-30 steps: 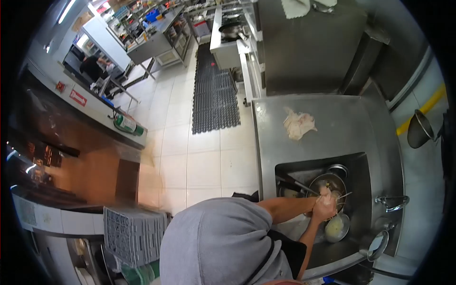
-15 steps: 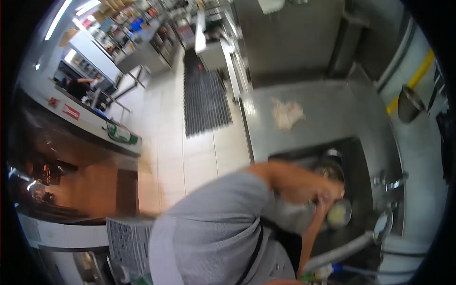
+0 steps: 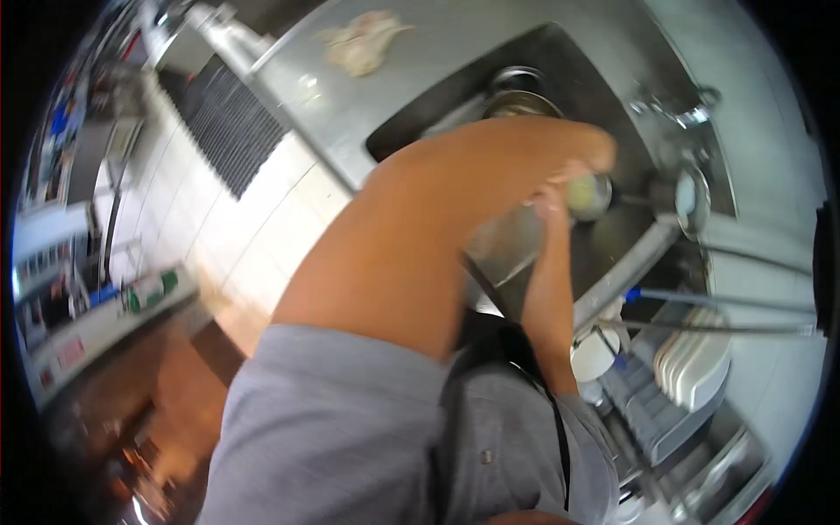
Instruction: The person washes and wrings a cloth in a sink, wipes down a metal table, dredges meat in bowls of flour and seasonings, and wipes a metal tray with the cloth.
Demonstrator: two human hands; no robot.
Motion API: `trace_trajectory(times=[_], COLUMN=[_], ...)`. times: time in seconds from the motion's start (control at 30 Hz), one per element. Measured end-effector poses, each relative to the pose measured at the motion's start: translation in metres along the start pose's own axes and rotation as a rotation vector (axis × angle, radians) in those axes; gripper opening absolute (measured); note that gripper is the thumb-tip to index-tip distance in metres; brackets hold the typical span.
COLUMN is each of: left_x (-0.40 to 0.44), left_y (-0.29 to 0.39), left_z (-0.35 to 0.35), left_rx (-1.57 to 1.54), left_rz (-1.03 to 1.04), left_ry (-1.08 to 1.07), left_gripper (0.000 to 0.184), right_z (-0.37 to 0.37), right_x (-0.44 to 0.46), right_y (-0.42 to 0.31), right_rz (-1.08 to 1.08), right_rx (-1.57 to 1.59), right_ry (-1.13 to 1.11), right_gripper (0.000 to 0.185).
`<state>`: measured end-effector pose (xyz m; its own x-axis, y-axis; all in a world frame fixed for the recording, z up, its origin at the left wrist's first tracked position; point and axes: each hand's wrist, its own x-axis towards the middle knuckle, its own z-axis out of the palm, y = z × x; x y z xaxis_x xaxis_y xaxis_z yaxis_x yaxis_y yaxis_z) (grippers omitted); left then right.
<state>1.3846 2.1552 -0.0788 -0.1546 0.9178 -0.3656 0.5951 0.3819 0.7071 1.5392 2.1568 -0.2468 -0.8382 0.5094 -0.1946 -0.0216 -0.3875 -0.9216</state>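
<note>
— Looked over the worktop?

— Did. Saw a steel counter (image 3: 429,52) with a dark sink (image 3: 582,87) set into it. Found a pale, crumpled lump (image 3: 363,44) lying on the bare steel, apart from the sink, too blurred to name.

— Noticed anything inside the basin?

— Made out a pan (image 3: 525,103), mostly hidden, with a round vessel (image 3: 516,77) just beside it. Spotted a bowl (image 3: 588,194) too, near the pan.

— Checked the floor (image 3: 262,227)?

— Yes, saw pale tiles with a black ribbed mat (image 3: 226,122) laid flat near the counter.
</note>
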Motion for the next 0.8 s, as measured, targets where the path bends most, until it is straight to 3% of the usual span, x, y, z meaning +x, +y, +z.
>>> trace_trajectory(times=[0.07,0.13,0.17,0.23,0.27,0.3,0.33,0.4,0.43,0.47,0.53,0.57,0.6,0.63,0.7,0.77,0.8], left_x=[0.001,-0.002,-0.003,0.004,0.005,0.016,0.021,0.033,0.043,0.052,0.047,0.044,0.042,0.042,0.05,0.054,0.054], left_y=[-0.008,-0.041,-0.063,-0.092,-0.096,-0.102,-0.107,-0.118,-0.134,-0.15,-0.144,-0.132,-0.123,-0.115,-0.115,-0.117,-0.122], left_z=[0.002,0.001,-0.003,-0.028,-0.027,-0.022,-0.007,0.025,0.055,0.083,0.113,0.116,0.116,0.115,0.12,0.132,0.14], left_rx=[-0.026,-0.233,-0.382,-0.934,-1.062,-1.034,-1.023,-1.626,-1.707,-1.779,-1.97,-2.057,-2.106,-2.117,-1.998,-1.498,-1.27], left_rz=[-0.094,-0.154,-0.135,-0.234,-0.09,-0.147,-0.158,-0.054,0.174,0.39,0.323,0.191,0.109,0.07,0.201,0.473,0.463], left_ry=[-0.001,0.121,0.208,0.051,0.221,0.342,0.318,0.543,0.414,0.255,-0.127,-0.204,-0.244,-0.267,-0.261,-0.021,0.1], left_gripper=[0.031,0.032,0.033,0.02,0.015,0.016,0.016,0.022,0.032,0.043,0.041,0.04,0.039,0.038,0.036,0.034,0.033], right_z=[0.036,-0.003,-0.016,-0.031,-0.035,-0.033,-0.022,0.007,0.028,0.053,0.087,0.098,0.101,0.099,0.09,0.079,0.072], right_x=[-0.014,-0.02,-0.018,-0.028,-0.025,-0.017,-0.014,-0.003,0.002,0.003,0.003,0.004,0.003,0.002,0.006,0.017,0.025], right_y=[-0.024,0.027,0.015,-0.004,-0.021,-0.046,-0.067,-0.101,-0.121,-0.139,-0.134,-0.124,-0.114,-0.106,-0.093,-0.085,-0.083], right_rz=[0.017,0.056,0.02,0.238,0.226,0.128,0.044,-0.031,-0.026,-0.454,-0.876,-0.825,-0.769,-0.75,-0.634,-0.61,-0.598], right_rx=[-0.327,-0.579,-0.57,-0.449,-0.443,-0.534,-0.62,-0.587,-0.581,-0.848,-1.1,-1.011,-0.921,-0.923,-0.878,-0.902,-0.929], right_ry=[0.195,0.36,0.439,0.4,0.447,0.451,0.442,0.368,0.371,0.369,0.357,0.225,0.099,0.112,0.485,0.614,0.742], right_gripper=[0.036,0.02,0.02,0.027,0.027,0.028,0.03,0.029,0.029,0.03,0.031,0.029,0.028,0.028,0.024,0.023,0.021])
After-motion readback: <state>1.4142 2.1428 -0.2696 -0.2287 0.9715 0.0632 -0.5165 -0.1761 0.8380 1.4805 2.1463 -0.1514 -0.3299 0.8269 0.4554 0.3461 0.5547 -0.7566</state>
